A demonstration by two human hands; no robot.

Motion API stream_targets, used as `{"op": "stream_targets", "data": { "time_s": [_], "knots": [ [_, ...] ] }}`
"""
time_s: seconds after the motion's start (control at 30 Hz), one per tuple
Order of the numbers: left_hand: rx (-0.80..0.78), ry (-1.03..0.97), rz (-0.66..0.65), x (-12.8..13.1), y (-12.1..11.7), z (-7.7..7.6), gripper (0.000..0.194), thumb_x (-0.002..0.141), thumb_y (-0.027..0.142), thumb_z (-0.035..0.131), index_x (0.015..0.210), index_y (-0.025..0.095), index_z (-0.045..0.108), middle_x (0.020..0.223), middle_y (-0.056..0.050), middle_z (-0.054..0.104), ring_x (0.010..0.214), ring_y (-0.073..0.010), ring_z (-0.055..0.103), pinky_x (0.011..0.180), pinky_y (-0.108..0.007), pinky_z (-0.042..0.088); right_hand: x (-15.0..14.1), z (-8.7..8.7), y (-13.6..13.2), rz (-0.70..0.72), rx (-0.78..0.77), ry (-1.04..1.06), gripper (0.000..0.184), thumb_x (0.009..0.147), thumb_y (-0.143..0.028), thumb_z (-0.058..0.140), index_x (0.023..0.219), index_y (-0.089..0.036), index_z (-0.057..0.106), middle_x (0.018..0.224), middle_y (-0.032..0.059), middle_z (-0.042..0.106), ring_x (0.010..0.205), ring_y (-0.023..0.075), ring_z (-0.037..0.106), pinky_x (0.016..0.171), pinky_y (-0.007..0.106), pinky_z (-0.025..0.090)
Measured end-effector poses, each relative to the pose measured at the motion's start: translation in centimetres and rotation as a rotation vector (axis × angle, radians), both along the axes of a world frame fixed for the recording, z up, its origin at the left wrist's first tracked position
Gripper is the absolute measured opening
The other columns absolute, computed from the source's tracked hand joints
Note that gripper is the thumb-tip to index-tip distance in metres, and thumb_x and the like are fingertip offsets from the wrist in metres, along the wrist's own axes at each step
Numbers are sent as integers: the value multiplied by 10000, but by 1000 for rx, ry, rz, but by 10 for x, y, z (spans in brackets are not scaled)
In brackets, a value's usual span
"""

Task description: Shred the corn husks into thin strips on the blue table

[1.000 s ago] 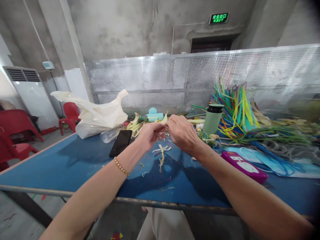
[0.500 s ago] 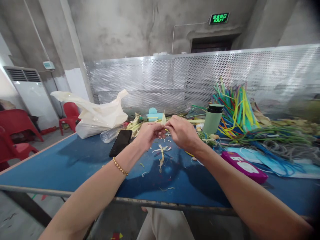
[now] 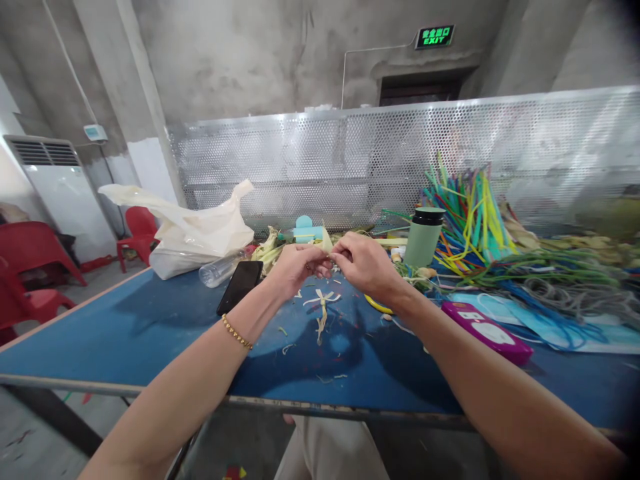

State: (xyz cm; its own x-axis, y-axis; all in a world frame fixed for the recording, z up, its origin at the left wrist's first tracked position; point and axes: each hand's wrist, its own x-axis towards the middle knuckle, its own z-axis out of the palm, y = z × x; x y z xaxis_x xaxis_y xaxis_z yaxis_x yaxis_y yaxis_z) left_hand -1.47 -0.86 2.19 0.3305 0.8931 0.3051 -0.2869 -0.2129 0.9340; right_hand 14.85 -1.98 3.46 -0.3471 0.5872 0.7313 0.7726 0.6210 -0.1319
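Observation:
My left hand (image 3: pixel 299 265) and my right hand (image 3: pixel 363 262) meet above the middle of the blue table (image 3: pixel 165 340), fingertips pinched together. Between them is a thin pale yellow-green leaf strip (image 3: pixel 327 240), its pointed end sticking up; the fingers hide the rest. Just below, on the table, lies a small flower-like figure (image 3: pixel 323 310) made of pale dried strips, with thin petals and a twisted stem. Small scraps (image 3: pixel 286 348) are scattered around it.
Left of my hands are a black phone (image 3: pixel 241 287), a clear plastic bottle (image 3: pixel 220 269) and a white plastic bag (image 3: pixel 200 233). To the right stand a green tumbler (image 3: pixel 424 241), a purple box (image 3: pixel 487 333), blue face masks (image 3: pixel 525 320) and bundled coloured strips (image 3: pixel 475 220).
My hands stay pinched on the leaf strip at nearly the same spot. The right hand has turned slightly, and a yellow curved piece beside its wrist shows more.

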Motion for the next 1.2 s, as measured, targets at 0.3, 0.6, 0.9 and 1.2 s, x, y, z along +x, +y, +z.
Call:
{"op": "stream_targets", "data": {
  "time_s": [0.3,0.6,0.9,1.2],
  "knots": [
    [248,222,77,-5,3,-3,216,746,307,735,712,104,672,618,-61,667,561,-121,595,617,-283,474,0,0,0,-50,-25,-31,115,835,-191,560,725,-169,584,759,46,592,722,168,521,645,283,329],
    [345,267,129,-2,7,-6,213,829,276,650,697,109,653,615,-55,664,553,-108,611,587,-250,465,2,2,1,-49,-30,-29,131,851,-198,545,735,-163,594,772,47,591,705,160,515,634,284,337],
    [350,119,211,2,-1,-1,172,809,248,640,703,112,634,617,-34,644,536,-107,599,584,-253,472,1,3,7,44,-190,349,261,773,-385,706,693,-159,604,672,28,615,605,131,513,567,268,377],
    [238,0,226,3,1,0,167,774,239,656,682,104,621,621,-30,637,508,-103,586,556,-246,461,1,4,6,280,-513,651,382,822,-525,618,751,-151,651,713,54,650,517,103,538,432,224,398]
  ]
}}
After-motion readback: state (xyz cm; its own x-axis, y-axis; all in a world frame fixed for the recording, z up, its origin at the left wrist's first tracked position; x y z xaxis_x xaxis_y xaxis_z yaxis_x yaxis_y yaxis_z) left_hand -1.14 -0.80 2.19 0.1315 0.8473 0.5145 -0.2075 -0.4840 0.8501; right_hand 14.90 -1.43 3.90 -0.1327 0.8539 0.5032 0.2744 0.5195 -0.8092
